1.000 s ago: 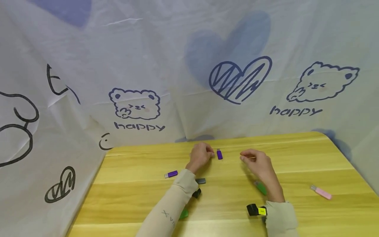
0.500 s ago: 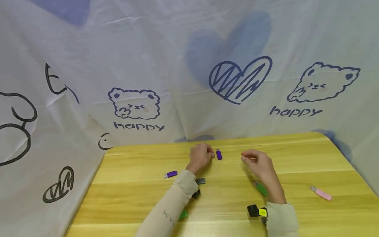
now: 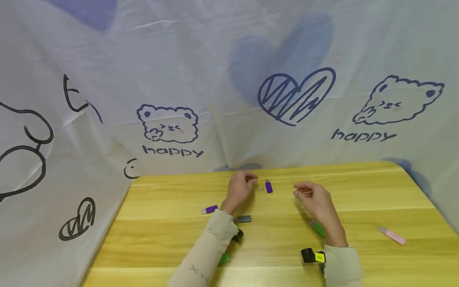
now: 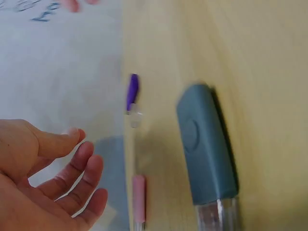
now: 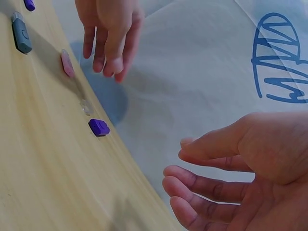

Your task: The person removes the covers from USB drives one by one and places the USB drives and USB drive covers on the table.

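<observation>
My left hand (image 3: 239, 190) hovers over the far part of the table, its fingers loosely bent with nothing between them. Just right of its fingertips lies a small clear piece (image 3: 261, 189), close to a purple USB stick (image 3: 269, 187). A pink USB stick (image 4: 139, 198) lies near the table edge by this hand; in the head view the hand hides it. Nearer the left wrist is a grey-blue USB stick (image 3: 245, 219). My right hand (image 3: 317, 201) hangs in the air to the right, thumb and fingers loosely curved, holding nothing. Below it is a green USB stick (image 3: 317, 229).
Another purple USB stick (image 3: 209, 209) lies on the left, and a second pink one (image 3: 393, 236) on the right. Part of a green one (image 3: 224, 259) shows beside the left sleeve. A printed cloth (image 3: 222, 131) hangs behind the wooden table (image 3: 272, 255).
My left hand's fingertips have risen and drawn away from the clear piece, which now shows fully on the table. The right hand has hardly moved; the head view has shifted slightly.
</observation>
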{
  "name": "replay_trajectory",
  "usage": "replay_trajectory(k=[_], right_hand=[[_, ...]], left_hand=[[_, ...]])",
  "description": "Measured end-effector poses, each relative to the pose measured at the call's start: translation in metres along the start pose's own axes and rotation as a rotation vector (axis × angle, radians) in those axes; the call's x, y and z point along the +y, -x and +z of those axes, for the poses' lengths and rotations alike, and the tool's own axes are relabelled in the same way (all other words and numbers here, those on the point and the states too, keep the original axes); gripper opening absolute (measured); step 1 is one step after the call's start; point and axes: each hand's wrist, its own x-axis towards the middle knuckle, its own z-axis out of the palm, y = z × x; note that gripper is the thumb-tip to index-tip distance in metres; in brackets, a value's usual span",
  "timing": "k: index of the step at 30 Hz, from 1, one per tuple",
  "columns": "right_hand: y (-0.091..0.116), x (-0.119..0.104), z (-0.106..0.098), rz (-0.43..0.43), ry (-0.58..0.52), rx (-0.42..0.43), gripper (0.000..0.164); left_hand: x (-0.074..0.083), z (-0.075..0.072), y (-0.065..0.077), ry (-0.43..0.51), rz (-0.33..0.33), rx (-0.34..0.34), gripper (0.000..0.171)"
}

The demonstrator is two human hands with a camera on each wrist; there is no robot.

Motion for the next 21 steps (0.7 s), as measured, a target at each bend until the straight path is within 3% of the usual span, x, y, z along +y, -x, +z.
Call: replay_trajectory(k=[6, 12, 21], right_hand=[[-0.001, -0.002, 0.002, -0.009, 0.009, -0.014, 0.028], [0.0, -0.002, 0.003, -0.03, 0.005, -0.016, 0.029], [-0.003, -0.003, 0.012, -0.066, -0.015, -0.008, 0.028]], left_hand=[[-0.004, -0.013, 0.019, 0.158, 0.03, 0.065, 0.015], [-0.009, -0.018, 0.041, 0.131, 0.044, 0.197, 0.014], [-0.007, -0.034, 0.059, 0.228, -0.033, 0.221, 0.019]])
